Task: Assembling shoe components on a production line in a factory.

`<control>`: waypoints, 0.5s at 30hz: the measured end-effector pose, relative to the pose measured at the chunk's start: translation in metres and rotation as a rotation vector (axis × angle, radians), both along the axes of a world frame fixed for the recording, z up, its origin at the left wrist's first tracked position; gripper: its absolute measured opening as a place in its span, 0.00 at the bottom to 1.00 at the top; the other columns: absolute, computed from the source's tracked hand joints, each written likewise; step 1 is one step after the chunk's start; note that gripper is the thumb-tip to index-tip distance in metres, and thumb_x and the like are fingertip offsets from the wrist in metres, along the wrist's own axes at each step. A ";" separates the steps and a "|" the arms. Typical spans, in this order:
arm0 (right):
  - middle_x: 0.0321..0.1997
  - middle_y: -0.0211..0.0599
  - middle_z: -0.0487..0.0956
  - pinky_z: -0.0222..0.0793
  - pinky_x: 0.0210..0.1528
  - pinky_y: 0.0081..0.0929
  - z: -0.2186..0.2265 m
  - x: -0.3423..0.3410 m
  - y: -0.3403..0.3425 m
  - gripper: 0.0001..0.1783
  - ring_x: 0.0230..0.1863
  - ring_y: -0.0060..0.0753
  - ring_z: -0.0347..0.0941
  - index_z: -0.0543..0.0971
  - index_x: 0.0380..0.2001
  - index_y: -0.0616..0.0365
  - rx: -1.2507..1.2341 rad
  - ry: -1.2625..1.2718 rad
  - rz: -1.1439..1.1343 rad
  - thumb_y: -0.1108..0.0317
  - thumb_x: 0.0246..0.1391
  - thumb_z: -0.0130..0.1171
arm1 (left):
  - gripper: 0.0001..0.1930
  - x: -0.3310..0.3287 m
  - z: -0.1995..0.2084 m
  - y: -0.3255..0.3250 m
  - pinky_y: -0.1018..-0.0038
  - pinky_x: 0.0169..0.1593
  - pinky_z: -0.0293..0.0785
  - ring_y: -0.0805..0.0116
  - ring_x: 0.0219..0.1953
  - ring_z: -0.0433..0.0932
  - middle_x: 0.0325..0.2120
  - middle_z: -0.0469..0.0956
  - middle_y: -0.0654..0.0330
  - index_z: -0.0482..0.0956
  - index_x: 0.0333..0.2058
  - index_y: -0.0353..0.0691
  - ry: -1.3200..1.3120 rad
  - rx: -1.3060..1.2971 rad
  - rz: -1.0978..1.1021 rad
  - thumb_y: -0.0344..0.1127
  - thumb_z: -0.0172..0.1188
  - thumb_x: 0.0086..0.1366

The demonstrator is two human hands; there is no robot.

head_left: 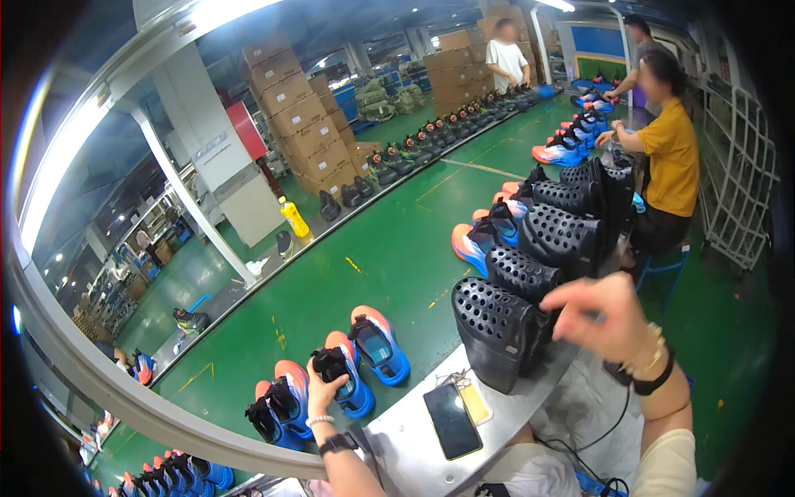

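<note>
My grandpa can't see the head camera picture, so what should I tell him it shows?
A person's left hand touches an orange-and-blue shoe on a green table. The right hand is raised beside black, hole-dotted shapes, near a dark phone.

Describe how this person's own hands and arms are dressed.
Both hands are ungloved. The left hand has a pale beaded bracelet and a dark wristband at its wrist; the right hand has a gold-coloured bracelet and a broad black band. The right arm shows a cream sleeve.

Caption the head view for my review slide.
Left hand at a blue-and-orange shoe, right hand raised near a perforated black piece.
</note>
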State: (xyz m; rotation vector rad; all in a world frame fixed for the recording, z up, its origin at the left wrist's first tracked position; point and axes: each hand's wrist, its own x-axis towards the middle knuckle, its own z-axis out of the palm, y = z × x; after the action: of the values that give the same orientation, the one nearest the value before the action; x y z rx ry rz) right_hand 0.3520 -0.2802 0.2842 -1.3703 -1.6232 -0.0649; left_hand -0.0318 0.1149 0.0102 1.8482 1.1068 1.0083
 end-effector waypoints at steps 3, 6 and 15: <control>0.24 0.32 0.80 0.70 0.35 0.19 0.014 0.048 0.003 0.11 0.28 0.19 0.77 0.80 0.39 0.62 0.086 0.180 -0.284 0.69 0.53 0.62 | 0.47 0.011 0.013 0.009 0.67 0.53 0.74 0.64 0.51 0.77 0.51 0.76 0.54 0.61 0.62 0.37 -0.105 -0.089 -0.022 0.31 0.77 0.43; 0.30 0.34 0.80 0.71 0.41 0.22 0.003 0.119 0.023 0.11 0.34 0.20 0.75 0.78 0.43 0.64 0.275 0.143 -0.559 0.70 0.59 0.58 | 0.30 0.008 -0.006 0.019 0.65 0.49 0.77 0.62 0.44 0.81 0.41 0.82 0.55 0.77 0.48 0.35 0.092 -0.125 0.017 0.32 0.75 0.44; 0.42 0.44 0.79 0.70 0.48 0.30 -0.053 0.222 0.035 0.27 0.42 0.33 0.76 0.71 0.51 0.62 -0.097 0.177 -0.573 0.59 0.53 0.65 | 0.28 0.049 0.011 -0.012 0.56 0.44 0.78 0.44 0.39 0.82 0.34 0.83 0.43 0.81 0.42 0.38 0.554 0.138 0.469 0.48 0.73 0.44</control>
State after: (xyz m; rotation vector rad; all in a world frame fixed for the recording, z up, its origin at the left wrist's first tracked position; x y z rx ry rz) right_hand 0.5740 -0.2451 0.2309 -1.8266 -1.0618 -0.1988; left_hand 0.0173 0.1025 0.0208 2.0946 1.9091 0.8494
